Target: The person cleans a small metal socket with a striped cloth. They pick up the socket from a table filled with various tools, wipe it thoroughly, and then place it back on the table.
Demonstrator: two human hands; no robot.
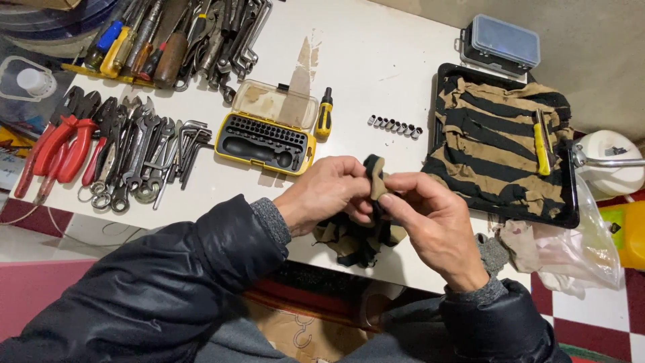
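Both hands pinch one striped rag [359,235] above the desk [376,67] edge: left hand [326,191] and right hand [430,222] clenched on its bunched top. Soft, light, limp cloth, I judge; best gripped at a gathered fold.

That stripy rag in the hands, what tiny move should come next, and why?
Probably a small rub or twist of the striped rag. Both the left hand and the right hand pinch it together at the fingertips, as if something small is wrapped inside, though nothing shows. The rest of the cloth hangs over the edge of the white table, so the grip looks set for wiping.
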